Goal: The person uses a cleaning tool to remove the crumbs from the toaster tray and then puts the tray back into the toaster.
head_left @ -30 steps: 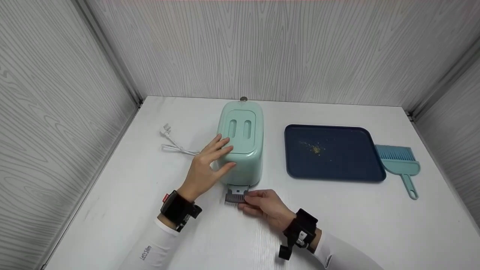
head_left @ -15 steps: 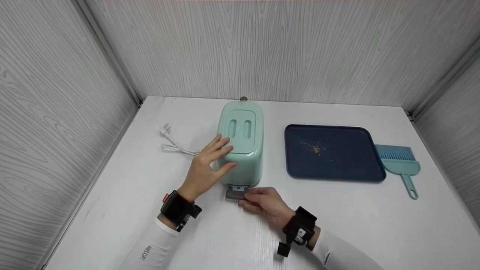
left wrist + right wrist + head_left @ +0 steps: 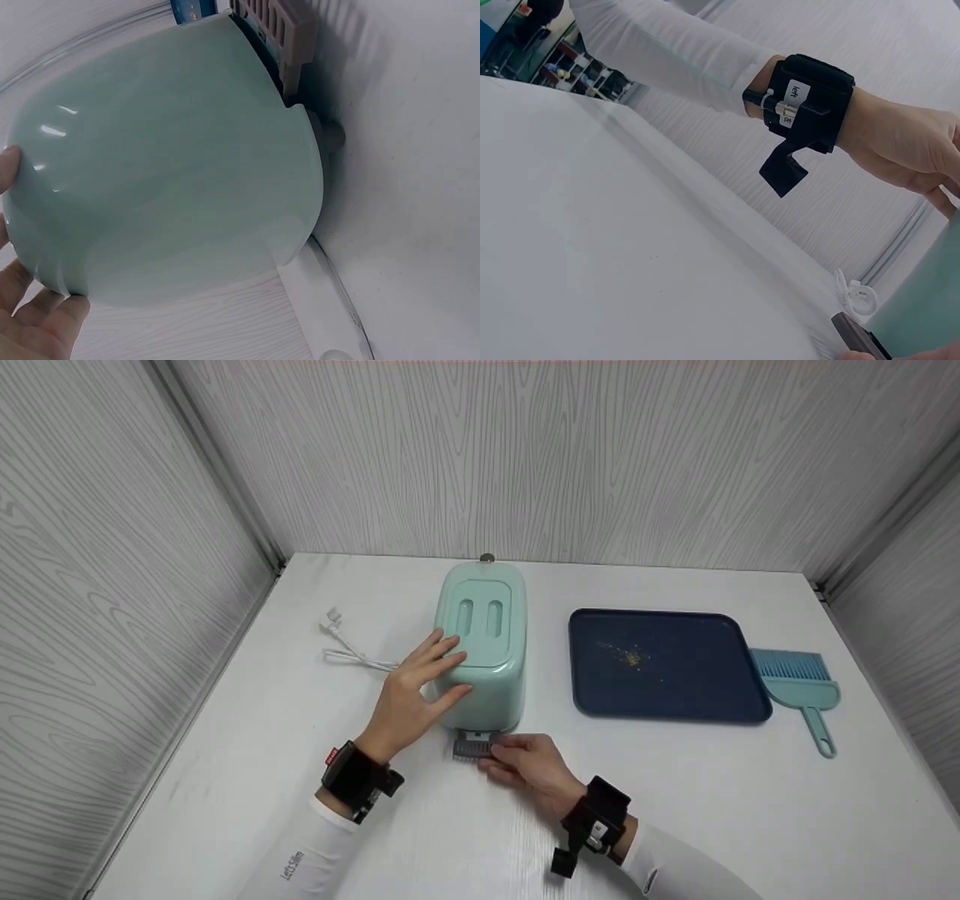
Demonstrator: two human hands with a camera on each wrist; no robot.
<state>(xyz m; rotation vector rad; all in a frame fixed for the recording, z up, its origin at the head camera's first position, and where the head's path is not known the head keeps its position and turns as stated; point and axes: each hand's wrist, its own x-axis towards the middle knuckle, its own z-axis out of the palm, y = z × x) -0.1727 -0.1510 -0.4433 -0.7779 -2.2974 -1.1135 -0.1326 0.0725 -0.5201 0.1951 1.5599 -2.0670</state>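
Observation:
A mint-green toaster [image 3: 487,697] with a lid [image 3: 481,639] stands lengthwise on the white table. My left hand [image 3: 401,705] rests on its near left top corner, fingers spread on the lid, thumb against the near end. Low at that end, my right hand [image 3: 536,769] pinches the right side of a grey slatted crumb tray [image 3: 472,747]. A short light strip of the tray shows between its slatted front and the toaster. In the left wrist view the slatted front [image 3: 296,34] juts from the toaster's bottom edge. The right fingertips are mostly cut off in the right wrist view.
To the right lies a dark blue tray [image 3: 697,667] with crumbs [image 3: 632,658] on it. A teal brush [image 3: 799,694] touches that tray's right edge. A white cord with plug [image 3: 352,649] lies left of the toaster. Wood-grain panels [image 3: 585,457] enclose the back and sides.
The right hand has pushed the crumb tray slightly further toward the toaster, so less of the light strip shows. The left hand and the toaster have stayed put.

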